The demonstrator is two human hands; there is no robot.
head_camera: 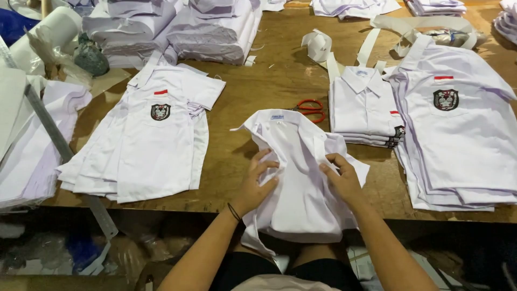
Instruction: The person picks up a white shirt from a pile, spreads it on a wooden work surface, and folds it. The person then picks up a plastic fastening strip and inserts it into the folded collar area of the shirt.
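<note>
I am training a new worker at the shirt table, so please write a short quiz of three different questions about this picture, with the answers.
1. True or false: both hands rest on the white cotton shirt at the front edge of the brown wooden table.
2. What lies just beyond that shirt's collar? A) orange-handled metal scissors B) a blue pen C) a steel iron
3. Fill in: the left hand wears a thin dark band on its ____.

Key
1. True: the left hand and the right hand both press it with their fingers.
2. A, the orange-handled metal scissors.
3. Wrist.
</note>
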